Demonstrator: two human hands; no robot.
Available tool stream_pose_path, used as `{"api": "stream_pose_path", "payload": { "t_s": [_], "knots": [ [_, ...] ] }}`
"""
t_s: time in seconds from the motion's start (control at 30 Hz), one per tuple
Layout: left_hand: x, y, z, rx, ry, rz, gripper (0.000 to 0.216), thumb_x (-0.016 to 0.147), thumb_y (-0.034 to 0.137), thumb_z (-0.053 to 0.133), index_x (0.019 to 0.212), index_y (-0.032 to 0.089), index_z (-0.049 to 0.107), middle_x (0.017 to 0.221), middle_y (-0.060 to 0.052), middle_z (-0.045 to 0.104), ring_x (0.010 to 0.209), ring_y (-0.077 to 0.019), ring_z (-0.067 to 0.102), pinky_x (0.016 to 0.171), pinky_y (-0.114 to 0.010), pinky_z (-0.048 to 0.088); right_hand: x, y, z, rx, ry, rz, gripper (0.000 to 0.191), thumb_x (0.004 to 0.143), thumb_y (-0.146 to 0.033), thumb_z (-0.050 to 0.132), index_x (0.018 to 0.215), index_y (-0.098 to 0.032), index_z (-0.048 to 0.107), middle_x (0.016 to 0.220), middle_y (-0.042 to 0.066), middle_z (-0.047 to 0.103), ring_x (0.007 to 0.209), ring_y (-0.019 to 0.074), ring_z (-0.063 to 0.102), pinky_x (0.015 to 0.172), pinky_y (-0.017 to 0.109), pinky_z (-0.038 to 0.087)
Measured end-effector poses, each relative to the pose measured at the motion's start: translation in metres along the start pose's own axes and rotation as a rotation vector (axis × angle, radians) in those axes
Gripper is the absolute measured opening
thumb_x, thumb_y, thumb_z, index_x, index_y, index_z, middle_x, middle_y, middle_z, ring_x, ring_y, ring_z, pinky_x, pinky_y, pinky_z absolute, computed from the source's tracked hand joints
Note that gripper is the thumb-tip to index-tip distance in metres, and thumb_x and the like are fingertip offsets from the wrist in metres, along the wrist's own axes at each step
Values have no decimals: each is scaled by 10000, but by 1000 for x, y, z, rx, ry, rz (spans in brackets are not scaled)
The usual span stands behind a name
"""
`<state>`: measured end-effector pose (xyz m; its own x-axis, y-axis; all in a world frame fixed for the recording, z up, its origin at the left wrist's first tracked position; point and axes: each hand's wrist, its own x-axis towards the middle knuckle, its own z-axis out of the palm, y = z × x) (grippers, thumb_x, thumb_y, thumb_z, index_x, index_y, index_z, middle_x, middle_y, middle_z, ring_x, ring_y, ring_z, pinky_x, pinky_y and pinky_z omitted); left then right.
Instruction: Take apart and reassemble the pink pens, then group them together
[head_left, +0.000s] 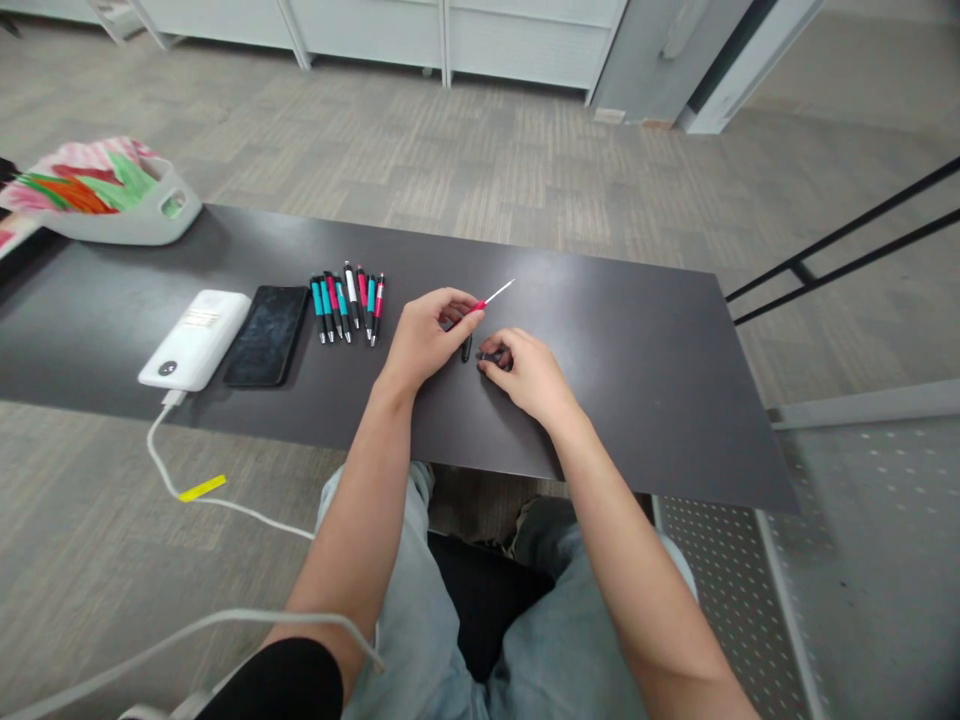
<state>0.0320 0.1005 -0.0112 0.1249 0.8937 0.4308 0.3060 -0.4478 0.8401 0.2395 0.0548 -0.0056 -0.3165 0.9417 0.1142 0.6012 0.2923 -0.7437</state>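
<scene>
Gleaming below red pen part (pixel 480 305) — dark tabletop (pixel 645 370), grey floor (pixel 525 160) beyond.

The pens (pixel 351 288) look plastic, the tabletop (pixel 637 390) smooth and satiny.

the left hand (pixel 431 335) holds a red piece (pixel 478 306) with a thin white rod (pixel 499 291). the right hand (pixel 531 372) fingers a small black part (pixel 491 356). pens (pixel 347 305) lie leftward.

Left hand (pixel 430 335) and right hand (pixel 534 374) curl close together.
</scene>
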Motion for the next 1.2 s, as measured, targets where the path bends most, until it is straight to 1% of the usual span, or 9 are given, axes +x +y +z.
{"api": "stream_pose_path", "payload": {
  "t_s": [0.13, 0.23, 0.33, 0.43, 0.57, 0.8, 1.0, 1.1, 1.2],
  "knots": [
    [0, 0, 0, 16, -14, 5, 152, 990, 396, 853, 1057, 264, 886, 1015, -57, 897, 884, -245, 820, 846, -398, 663, 2, 7, -6, 217, 42, -44, 139, 951, -219, 787, 967, -352, 751, 966, 25, 830, 886, 290, 793, 898, 508, 657],
    [-1, 0, 1, 33, -28, 23, 154, 988, 407, 880, 1061, 272, 892, 1007, -63, 892, 873, -257, 811, 834, -416, 656, 4, 13, -21, 352, 238, -34, 73, 962, -384, 859, 989, -359, 795, 978, 35, 839, 866, 285, 771, 895, 507, 664],
    [-2, 1, 1, 35, -52, 34, 137, 983, 393, 901, 1059, 279, 902, 1008, -67, 892, 870, -264, 805, 821, -423, 652, 8, 25, -37, 442, 511, 0, 270, 934, -558, 924, 1015, -335, 795, 957, 37, 800, 840, 260, 716, 867, 470, 653],
    [-3, 5, 1, 26, -83, 41, 114, 979, 371, 908, 1054, 285, 911, 1028, -68, 897, 888, -267, 812, 827, -425, 660, 12, 38, -46, 507, 653, 3, 427, 864, -649, 981, 1005, -311, 760, 925, 20, 741, 826, 233, 675, 823, 425, 637],
    [-4, 8, 1, 29, -109, 48, 106, 982, 368, 907, 1054, 291, 917, 1032, -64, 896, 917, -268, 815, 850, -426, 673, 14, 44, -42, 537, 635, 1, 489, 857, -689, 996, 1028, -302, 751, 967, 22, 730, 806, 210, 640, 776, 401, 624],
    [-3, 11, 2, 28, -123, 34, 142, 977, 422, 914, 1037, 293, 912, 1020, -70, 894, 910, -274, 810, 874, -441, 687, 11, 36, -35, 485, 587, 42, 491, 894, -713, 960, 1051, -294, 759, 1043, 51, 764, 783, 210, 627, 707, 398, 616],
    [-2, 12, 4, -3, -112, 20, 166, 933, 471, 932, 992, 316, 919, 972, -72, 885, 875, -286, 797, 847, -450, 681, 10, 28, -35, 462, 533, 116, 551, 809, -756, 998, 999, -304, 748, 1010, 53, 774, 715, 207, 590, 686, 411, 622],
    [-2, 13, 3, 5, -125, 15, 196, 931, 507, 925, 989, 320, 918, 975, -73, 888, 888, -291, 797, 849, -450, 677, 10, 24, -33, 468, 499, 111, 579, 780, -777, 1003, 969, -306, 726, 973, 42, 762, 687, 194, 551, 669, 396, 603],
    [-1, 15, 2, 7, -145, 13, 212, 936, 526, 921, 988, 321, 915, 974, -73, 885, 882, -290, 789, 853, -456, 673, 9, 22, -31, 480, 442, 105, 591, 775, -789, 1004, 967, -306, 723, 984, 46, 767, 700, 197, 566, 666, 391, 599]
  ]
}}
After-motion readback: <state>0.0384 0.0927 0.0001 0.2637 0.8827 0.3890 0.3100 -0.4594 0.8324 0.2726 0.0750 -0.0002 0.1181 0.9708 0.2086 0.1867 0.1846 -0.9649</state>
